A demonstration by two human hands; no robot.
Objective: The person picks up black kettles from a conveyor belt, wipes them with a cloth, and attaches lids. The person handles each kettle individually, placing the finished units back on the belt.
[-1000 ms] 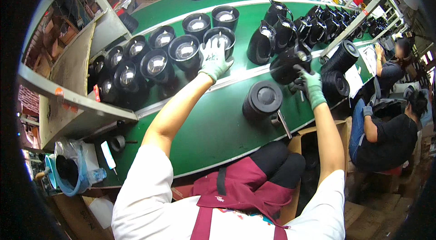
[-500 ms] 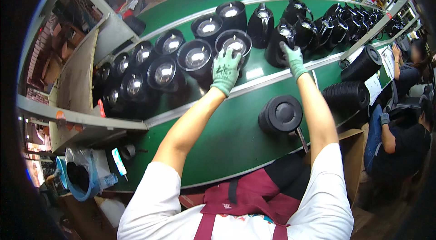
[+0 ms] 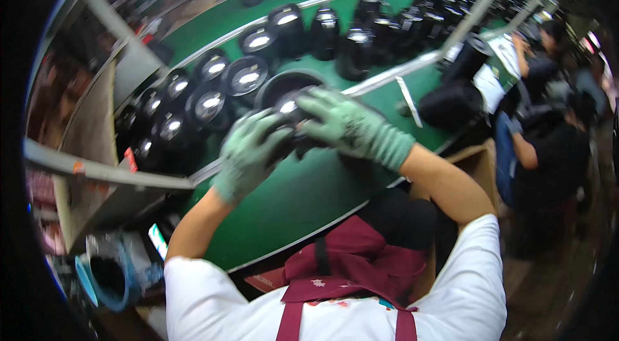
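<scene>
My left hand (image 3: 255,151) and my right hand (image 3: 353,123), both in green knit gloves, come together over the front of the green bench. Between them is a black jug body (image 3: 291,83), round and wide-rimmed, with a silvery shine inside. Fingers of both hands curl at its near side, hiding its lower part, and motion blurs them. Just beyond stand more black jug bodies with shiny centres, such as one by my left hand (image 3: 246,75). Past my right hand stands a dark, glossy jug (image 3: 355,54).
Rows of black jugs (image 3: 412,22) run along the bench to the far right. Stacked black round parts (image 3: 451,102) lie at the right. A metal post (image 3: 474,12) rises there. A blue tub (image 3: 116,280) sits at lower left. Another person (image 3: 548,141) works at the right.
My right hand has left the jug and swung left toward my left hand. Both hands have come nearer to me with a jug body between them. The view has shifted.
</scene>
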